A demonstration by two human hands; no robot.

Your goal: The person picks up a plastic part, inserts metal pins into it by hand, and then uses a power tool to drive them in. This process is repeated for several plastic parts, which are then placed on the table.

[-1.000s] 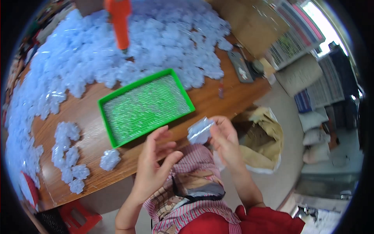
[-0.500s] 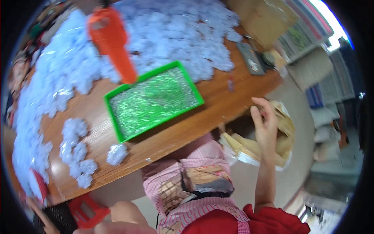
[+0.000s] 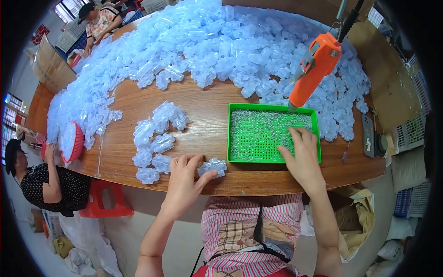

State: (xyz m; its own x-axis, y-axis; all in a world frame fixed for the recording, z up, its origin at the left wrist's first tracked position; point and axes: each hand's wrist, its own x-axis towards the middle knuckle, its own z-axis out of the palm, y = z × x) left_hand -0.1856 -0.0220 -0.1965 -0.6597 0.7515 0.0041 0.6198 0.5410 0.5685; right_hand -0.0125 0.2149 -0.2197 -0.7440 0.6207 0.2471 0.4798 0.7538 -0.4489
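My left hand (image 3: pixel 182 179) rests at the table's near edge, its thumb and forefinger on either side of one end of a clear bluish plastic part (image 3: pixel 216 167). Several similar parts (image 3: pixel 161 143) lie in a loose cluster beyond and left of that hand. To the right sits a green tray (image 3: pixel 228 134) with small silvery screws (image 3: pixel 258 121) spread over its perforated bottom. My right hand (image 3: pixel 304 157) reaches over the tray's near right side, thumb and fingers apart, fingertips low among the screws. An orange electric screwdriver (image 3: pixel 316 67) hangs above the tray's far edge.
A big heap of clear plastic parts (image 3: pixel 207 46) covers the far table. At right lie a phone (image 3: pixel 368 135) and a cardboard sheet (image 3: pixel 385 69). An opened sack (image 3: pixel 362 221) stands below right. Two people work at left, near a red basket (image 3: pixel 77 143).
My view has swung left and steadied. My right hand has gone from above the sack to the green tray. The left hand has come into view at the single plastic part.
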